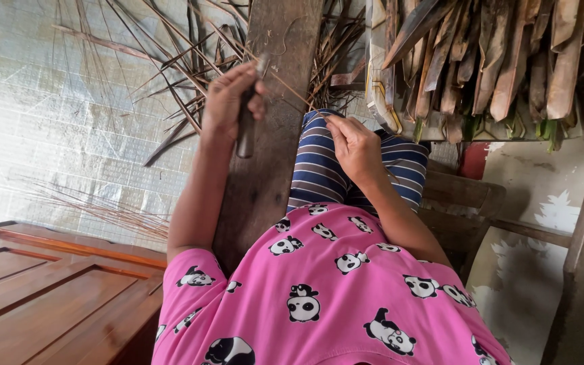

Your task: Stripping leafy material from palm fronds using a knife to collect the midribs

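Your left hand [232, 101] is clamped around a dark-handled knife [247, 128], blade up against the upright wooden plank [272, 135] that leans on your lap. Your right hand [354, 145] pinches a thin tan leaf rib [285, 84] that runs slantwise across the plank to the blade. The rib looks slender and brittle: pull unevenly and it may snap, or the blade may slip toward your fingers.

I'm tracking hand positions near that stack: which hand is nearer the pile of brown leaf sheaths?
Right. The right hand sits just below-left of the pile of brown leaf sheaths; the left hand is farther left, across the wooden plank.
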